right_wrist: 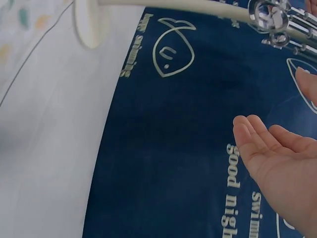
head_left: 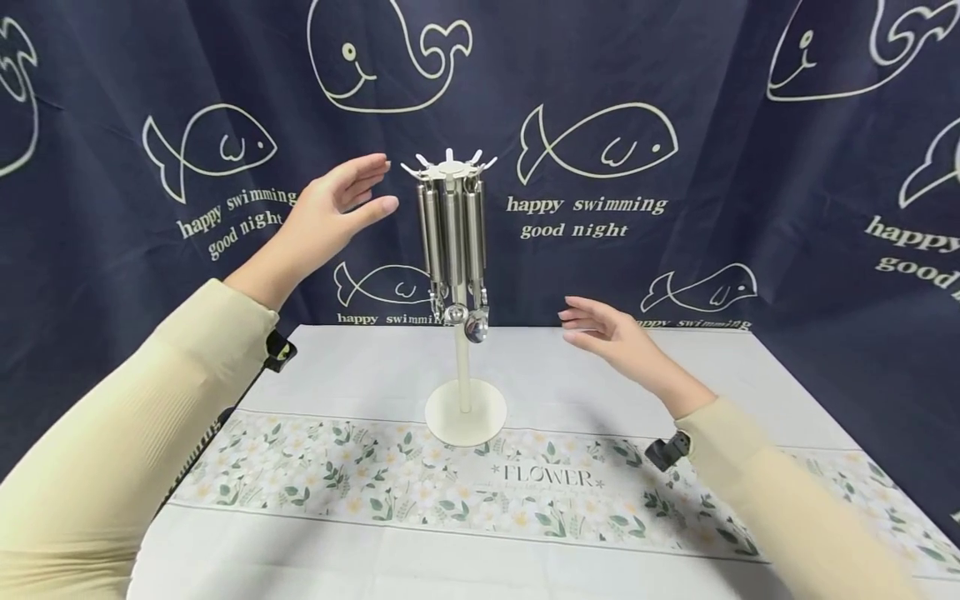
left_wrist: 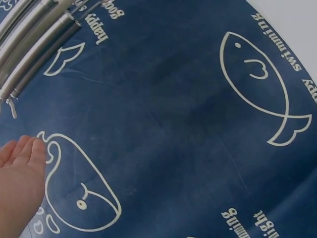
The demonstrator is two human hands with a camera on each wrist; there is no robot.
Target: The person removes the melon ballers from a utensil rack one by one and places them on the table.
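A white stand (head_left: 465, 417) with a round base and a ring of hooks on top rises from the table. Several metal-handled utensils (head_left: 453, 242) hang from its hooks, with small round scoop-like ends (head_left: 476, 325) at the bottom. My left hand (head_left: 337, 200) is raised to the left of the hooks, apart from them, its fingers relaxed and holding nothing. Lower down, to the right of the stand, my right hand (head_left: 606, 333) hovers over the table's back part with loose fingers and nothing in them. Both wrist views show bare palms, the left hand (left_wrist: 22, 178) and the right hand (right_wrist: 282, 163).
A white table (head_left: 360, 358) carries a floral runner (head_left: 337, 479) printed with "FLOWER", and the stand's base overlaps its back edge. Behind the table hangs a dark blue curtain (head_left: 600, 275) with white fish and whale drawings. A dark wrist camera (head_left: 667, 450) sits below my right wrist.
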